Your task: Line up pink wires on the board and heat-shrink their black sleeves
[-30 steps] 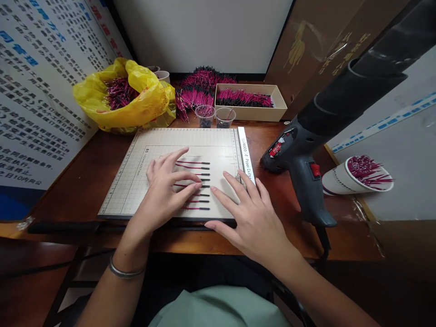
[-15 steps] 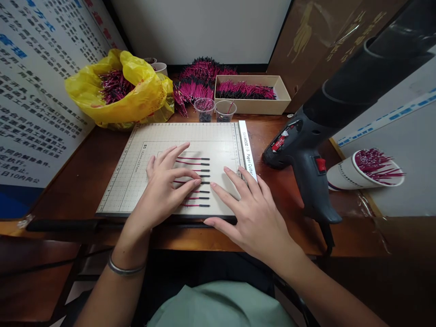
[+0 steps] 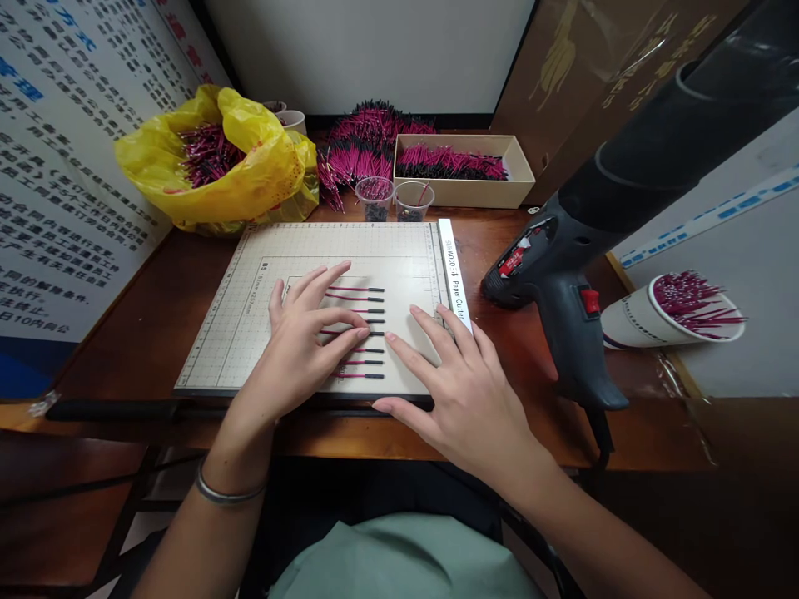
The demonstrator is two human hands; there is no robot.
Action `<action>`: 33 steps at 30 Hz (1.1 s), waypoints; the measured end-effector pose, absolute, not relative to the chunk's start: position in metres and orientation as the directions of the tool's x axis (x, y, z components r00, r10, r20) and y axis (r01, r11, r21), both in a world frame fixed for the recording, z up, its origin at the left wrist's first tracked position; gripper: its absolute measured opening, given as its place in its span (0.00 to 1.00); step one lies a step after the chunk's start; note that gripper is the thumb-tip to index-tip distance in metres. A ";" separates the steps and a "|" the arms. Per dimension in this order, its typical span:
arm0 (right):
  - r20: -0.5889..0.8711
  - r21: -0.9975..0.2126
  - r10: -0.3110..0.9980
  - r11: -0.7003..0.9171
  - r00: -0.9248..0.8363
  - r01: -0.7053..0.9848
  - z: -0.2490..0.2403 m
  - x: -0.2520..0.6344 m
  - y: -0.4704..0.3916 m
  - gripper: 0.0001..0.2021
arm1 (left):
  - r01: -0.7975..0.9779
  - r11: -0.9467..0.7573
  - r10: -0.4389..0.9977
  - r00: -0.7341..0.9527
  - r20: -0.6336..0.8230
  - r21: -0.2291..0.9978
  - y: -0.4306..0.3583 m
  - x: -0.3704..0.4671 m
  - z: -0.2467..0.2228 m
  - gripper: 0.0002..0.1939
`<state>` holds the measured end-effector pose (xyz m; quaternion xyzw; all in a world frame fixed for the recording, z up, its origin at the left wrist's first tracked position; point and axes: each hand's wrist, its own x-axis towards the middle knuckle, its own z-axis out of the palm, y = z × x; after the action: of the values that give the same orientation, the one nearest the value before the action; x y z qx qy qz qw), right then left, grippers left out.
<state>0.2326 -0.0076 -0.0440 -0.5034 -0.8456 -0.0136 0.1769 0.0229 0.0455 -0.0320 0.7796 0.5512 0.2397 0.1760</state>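
Note:
Several short red wires with black sleeves on their right ends (image 3: 365, 363) lie in a column of parallel lines on the pale paper cutter board (image 3: 399, 245). My left hand (image 3: 296, 333) rests over their left parts, thumb and index finger pinched on one red wire (image 3: 376, 334) in the middle of the column. That wire's sleeved end points right, toward my right hand (image 3: 465, 387). My right hand is open, fingers spread over the board's right side, its index fingertip close to the sleeve's end; whether they touch, I cannot tell. My left palm hides some wire ends.
A black heat gun (image 3: 562, 249) stands right of the board, beside a tilted paper cup (image 3: 637, 316) of red wires. Behind the board are a yellow bag (image 3: 262, 179), two clear plastic cups (image 3: 413, 204), a wire pile (image 3: 355, 154) and a cardboard box (image 3: 480, 195).
Both hands keep almost the same pose over the board, and the wires lie as before. Only the camera view has shifted slightly.

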 end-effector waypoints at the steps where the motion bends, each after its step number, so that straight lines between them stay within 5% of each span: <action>1: 0.313 -0.154 0.846 0.494 -0.432 0.856 -0.044 0.233 -0.008 0.31 | 0.775 -0.330 0.944 0.277 0.180 0.539 0.046 0.023 -0.032 0.12; 33: 0.327 -0.231 0.853 0.490 -0.407 0.840 -0.044 0.233 -0.008 0.29 | 0.773 -0.310 0.951 0.259 0.170 0.554 0.043 0.026 -0.030 0.12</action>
<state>0.2330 -0.0084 -0.0444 -0.5046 -0.8388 0.0152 0.2040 0.0259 0.0434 -0.0295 0.7720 0.5581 0.2427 0.1834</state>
